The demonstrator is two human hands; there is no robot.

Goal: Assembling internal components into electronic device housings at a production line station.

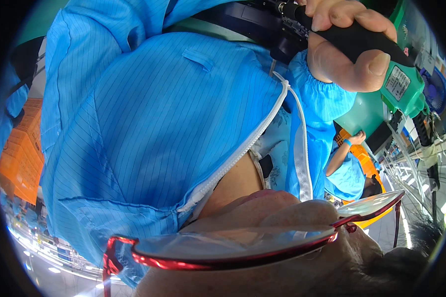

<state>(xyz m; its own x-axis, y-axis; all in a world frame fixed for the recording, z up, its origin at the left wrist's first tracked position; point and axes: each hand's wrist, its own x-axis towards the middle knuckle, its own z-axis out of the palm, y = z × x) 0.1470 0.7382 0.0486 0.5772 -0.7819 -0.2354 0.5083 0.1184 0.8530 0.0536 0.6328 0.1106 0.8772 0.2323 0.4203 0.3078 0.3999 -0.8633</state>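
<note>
My right hand is at the top right, wrapped round the black grip of a powered screwdriver with a green end cap. The fingers close over the grip from above and the thumb lies along its lower side. The screwdriver's metal collar points to the upper left, beside a dark mechanical assembly. Whether the tip touches that assembly I cannot tell. My left arm, in a blue striped sleeve, runs along the top left toward the upper edge. The left hand itself lies out of the picture.
Orange crates stand at the far left. On the right, beyond my sleeve, a co-worker in blue sits near another orange crate. A green work surface and a small blue fan are on the right, with metal racks behind.
</note>
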